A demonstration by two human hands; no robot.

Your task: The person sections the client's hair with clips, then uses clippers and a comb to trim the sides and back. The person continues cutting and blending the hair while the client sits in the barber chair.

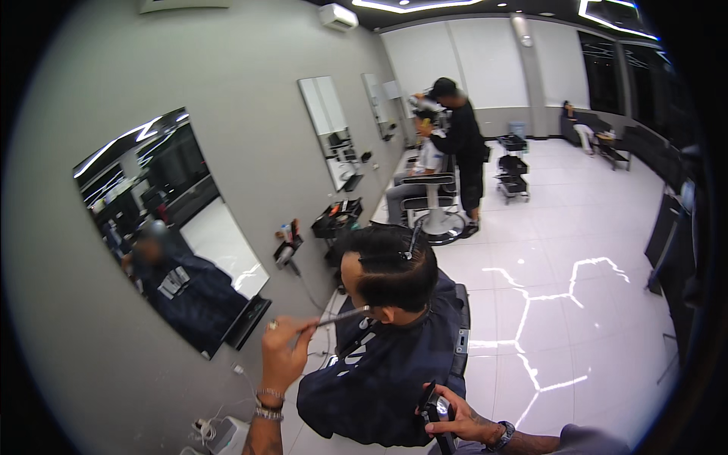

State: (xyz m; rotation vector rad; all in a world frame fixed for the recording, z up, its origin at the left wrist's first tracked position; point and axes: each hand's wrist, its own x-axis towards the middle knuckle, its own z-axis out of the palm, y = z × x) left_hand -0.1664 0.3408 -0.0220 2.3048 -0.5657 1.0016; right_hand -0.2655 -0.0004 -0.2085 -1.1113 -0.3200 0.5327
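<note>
My left hand [287, 344] holds a thin dark comb [344, 316] by one end, its far end at the side of a seated person's head [392, 273], in front of the ear. Two sectioning clips [410, 244] hold up the dark hair on top. A dark cape [387, 375] with white print covers the person's body. Low in the picture, to the right of the cape's lower part, my right hand [455, 418] grips a black and silver hair clipper [438, 406], away from the head.
A wall mirror [170, 227] with a black shelf [248, 323] is at left. A hair dryer [284, 256] hangs in a wall holder, its cord running down. Beyond stand a tool trolley [338, 219], a co-worker [463, 148] beside a seated person, and another trolley [513, 170].
</note>
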